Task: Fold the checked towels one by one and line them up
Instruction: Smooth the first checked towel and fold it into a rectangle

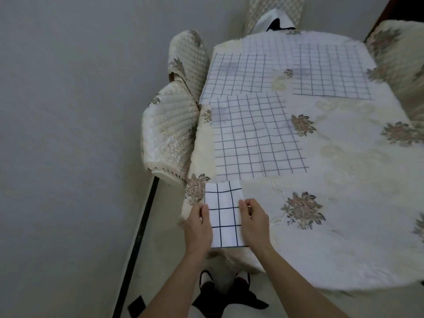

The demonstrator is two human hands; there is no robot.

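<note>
A small folded checked towel (pixel 226 216), white with dark blue lines, lies at the near left corner of the table. My left hand (pixel 198 226) holds its left edge with the thumb on top. My right hand (pixel 254 223) holds its right edge, fingertips on the cloth. Just beyond it, a large checked towel (pixel 252 134) is spread flat. Several more flat checked towels (pixel 330 70) overlap across the far half of the table.
The table wears a cream floral cloth (pixel 344 180). Quilted chairs stand at the left (pixel 169 127), the far side (pixel 275 14) and the right (pixel 394 53). A black bar (pixel 137 237) runs along the floor on the left. My feet (pixel 206 283) show below the table edge.
</note>
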